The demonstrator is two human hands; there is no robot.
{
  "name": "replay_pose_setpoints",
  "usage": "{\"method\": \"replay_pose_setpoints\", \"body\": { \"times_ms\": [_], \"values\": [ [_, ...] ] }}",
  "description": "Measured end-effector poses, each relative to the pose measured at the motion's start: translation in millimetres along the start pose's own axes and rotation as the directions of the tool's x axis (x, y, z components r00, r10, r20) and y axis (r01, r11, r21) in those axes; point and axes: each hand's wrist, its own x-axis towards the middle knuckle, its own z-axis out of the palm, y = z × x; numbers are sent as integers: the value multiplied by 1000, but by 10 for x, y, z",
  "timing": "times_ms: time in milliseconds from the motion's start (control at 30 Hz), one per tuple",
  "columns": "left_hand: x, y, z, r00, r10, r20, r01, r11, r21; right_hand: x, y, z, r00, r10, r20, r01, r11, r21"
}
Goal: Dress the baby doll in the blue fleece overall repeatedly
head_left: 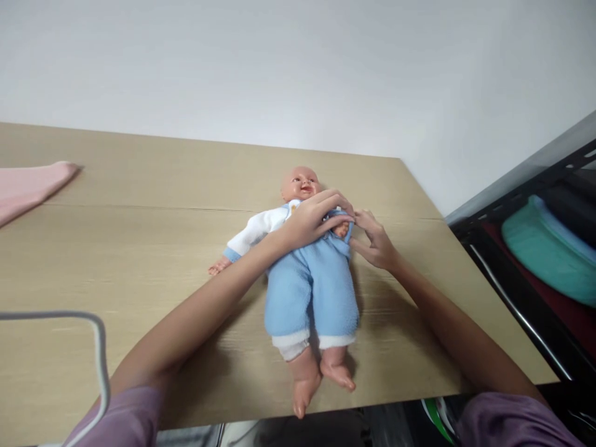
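A baby doll (310, 279) lies on its back on the wooden table (139, 248), head away from me and bare feet near the front edge. It wears a fuzzy light blue and white outfit (288, 288). Across the doll's chest reaches my left hand (310, 217), its fingers and thumb closed on the blue cloth around the doll's small hand (341, 230). On the other side, my right hand (372, 239) pinches the edge of that same blue cloth. The doll's other arm (254, 233), in a white sleeve with a blue cuff, stretches out to the left.
A pink cloth (32, 186) lies at the table's far left. A white cable or bent rod (99, 341) crosses the lower left. Beyond the right edge, a black rack (507, 273) holds a teal basin (549, 248). A pale wall (233, 74) rises behind.
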Motion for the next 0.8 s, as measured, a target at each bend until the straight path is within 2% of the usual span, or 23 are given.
{"method": "replay_pose_setpoints", "body": {
  "times_ms": [100,167,267,333,400,500,567,700,800],
  "values": [
    [28,-57,45,997,-69,-25,69,997,22,-105,-30,22,997,82,2,-81,992,101],
    [32,-71,76,991,-134,-9,135,989,68,-126,-26,108,980,195,-37,-181,956,230],
    [18,-67,109,969,-246,23,240,957,164,-96,37,273,911,408,-61,-322,794,515],
    [6,-71,120,953,-301,23,289,933,215,-70,98,357,872,487,-38,-365,701,613],
    [-3,-92,124,942,-333,29,318,921,223,-67,152,406,858,509,-70,-378,716,587],
    [-7,-142,123,937,-348,28,339,925,170,-112,212,439,841,489,-233,-379,838,392],
    [-5,-169,126,939,-345,21,338,930,141,-145,249,460,836,467,-289,-389,875,288],
    [8,-186,151,940,-340,12,335,932,140,-77,339,511,872,440,-214,-402,894,200],
    [18,-192,174,940,-341,-24,341,931,132,133,403,540,930,365,-54,-360,929,85]
  ]
}}
